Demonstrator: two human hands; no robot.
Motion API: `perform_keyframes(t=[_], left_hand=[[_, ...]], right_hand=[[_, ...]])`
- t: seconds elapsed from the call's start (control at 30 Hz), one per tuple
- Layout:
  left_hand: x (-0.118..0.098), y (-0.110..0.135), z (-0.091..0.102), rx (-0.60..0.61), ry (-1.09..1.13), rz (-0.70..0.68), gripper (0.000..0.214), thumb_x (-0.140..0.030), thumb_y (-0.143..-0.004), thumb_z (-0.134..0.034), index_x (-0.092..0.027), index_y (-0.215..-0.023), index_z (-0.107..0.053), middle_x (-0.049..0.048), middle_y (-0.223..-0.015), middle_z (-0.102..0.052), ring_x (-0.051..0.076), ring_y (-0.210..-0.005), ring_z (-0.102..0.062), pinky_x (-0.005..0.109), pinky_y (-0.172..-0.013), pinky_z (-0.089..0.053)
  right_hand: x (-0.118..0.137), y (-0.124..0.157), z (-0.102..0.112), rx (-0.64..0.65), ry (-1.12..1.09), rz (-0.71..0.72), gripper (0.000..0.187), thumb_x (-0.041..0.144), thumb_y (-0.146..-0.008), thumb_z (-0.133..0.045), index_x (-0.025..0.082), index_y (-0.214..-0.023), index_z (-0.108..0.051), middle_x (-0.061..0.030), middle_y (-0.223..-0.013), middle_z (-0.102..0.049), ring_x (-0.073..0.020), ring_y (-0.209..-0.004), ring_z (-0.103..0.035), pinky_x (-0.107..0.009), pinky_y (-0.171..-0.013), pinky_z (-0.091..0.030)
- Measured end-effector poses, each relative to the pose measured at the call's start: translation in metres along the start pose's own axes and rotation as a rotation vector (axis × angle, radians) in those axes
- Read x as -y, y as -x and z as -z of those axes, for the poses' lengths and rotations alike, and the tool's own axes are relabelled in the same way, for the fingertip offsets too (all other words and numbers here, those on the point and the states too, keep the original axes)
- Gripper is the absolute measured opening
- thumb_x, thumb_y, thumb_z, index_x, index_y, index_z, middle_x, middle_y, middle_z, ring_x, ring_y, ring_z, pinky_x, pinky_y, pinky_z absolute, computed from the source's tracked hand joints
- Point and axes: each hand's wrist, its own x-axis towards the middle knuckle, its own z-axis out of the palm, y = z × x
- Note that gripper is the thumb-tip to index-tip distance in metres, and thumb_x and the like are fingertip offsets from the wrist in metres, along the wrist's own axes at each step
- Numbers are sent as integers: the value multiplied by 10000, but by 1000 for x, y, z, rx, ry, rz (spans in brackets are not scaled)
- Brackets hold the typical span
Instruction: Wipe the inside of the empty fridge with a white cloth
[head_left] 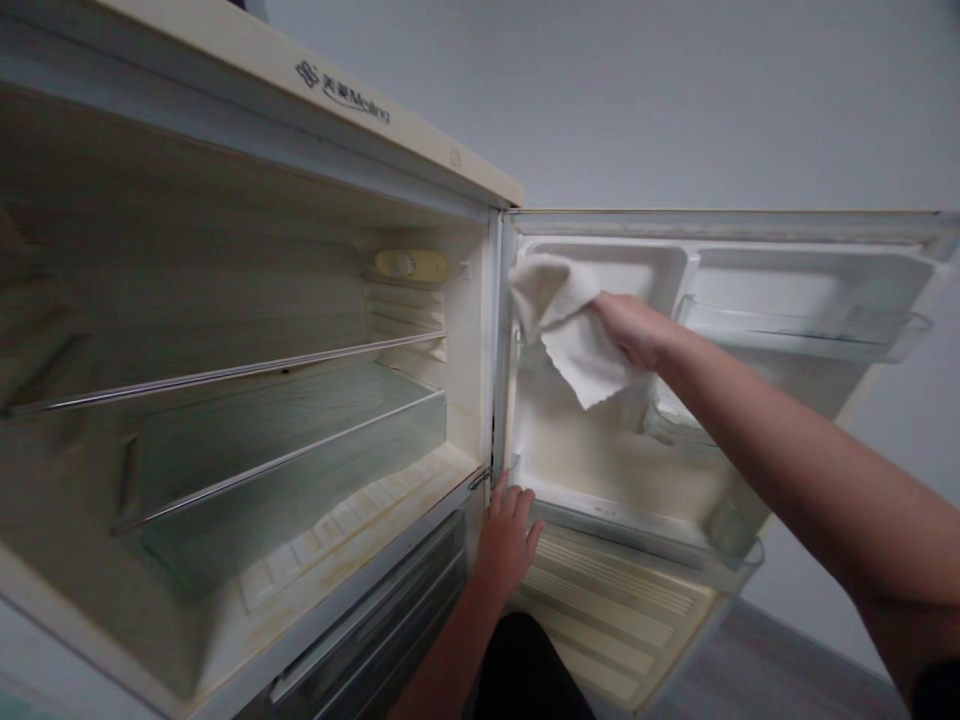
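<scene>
A white cloth (581, 340) is bunched in my right hand (628, 328), its loose end hanging down. It lies against the inner side of the open fridge door (592, 455), near the upper hinge-side corner. Lower down, my left hand (510, 525) has its fingers spread near the hinge side of the door, by the lower door shelf (645, 538). Whether its fingertips press on the door edge cannot be made out. The open fridge (465, 400) stands to the left of both hands.
Inside the fridge are a shelf with a metal front edge (247, 380) and a clear drawer (337, 450). The door bears an upper clear shelf (795, 330). A second, lower door (607, 610) also stands open. My knee (529, 665) is below, and a pale wall (712, 110) lies behind.
</scene>
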Motion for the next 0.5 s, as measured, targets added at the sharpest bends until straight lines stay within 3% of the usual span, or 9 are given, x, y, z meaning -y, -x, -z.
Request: perform_keyframes(t=[0.07,0.13,0.2,0.27,0.37,0.5], left_hand=[[0,0,0,6,13,6,351,-237,-901,-615,-197,-1239,-529,91,-1276,-580,320,-1510,-216,477,-1161,-381],[1,-1,1,12,25,9,359,-238,-895,-623,-202,-1239,-525,88,-1277,-580,312,-1512,-211,471,-1160,-384],[2,-1,1,18,32,11,363,-231,-892,-622,-207,-1239,-520,86,-1275,-579,311,-1511,-214,474,-1153,-389],[4,-1,2,21,38,10,352,-219,-891,-614,-209,-1229,-517,87,-1273,-575,314,-1508,-221,484,-1150,-388],[7,0,5,25,57,-6,320,-216,-891,-612,-212,-1197,-519,88,-1260,-577,316,-1502,-236,496,-1145,-388],[10,0,9,28,78,-22,295,-219,-887,-622,-221,-1164,-521,81,-1225,-588,312,-1491,-254,504,-1138,-388]], right_hand=[[9,-16,-6,-80,-142,221,728,473,-1054,-103,5,-1158,-651,-192,-1097,-701,-261,-1083,-664,-420,-959,-519],[15,-33,-6,-66,-52,622,520,420,-1031,-280,96,-1204,-648,-153,-1263,-655,-272,-1259,-573,-479,-1109,-426],[14,-49,-3,44,156,991,384,313,-969,-428,140,-1243,-634,-117,-1392,-584,-269,-1399,-446,-524,-1212,-281],[7,-63,-2,160,336,1209,414,198,-908,-452,150,-1291,-600,-98,-1474,-515,-251,-1471,-348,-548,-1236,-202],[-7,-73,-8,157,454,1292,501,135,-852,-383,171,-1314,-575,-69,-1517,-471,-225,-1498,-290,-550,-1229,-188],[-21,-66,-15,-34,374,1168,518,231,-837,-312,173,-1256,-612,-60,-1482,-511,-268,-1494,-280,-590,-1194,-157]])
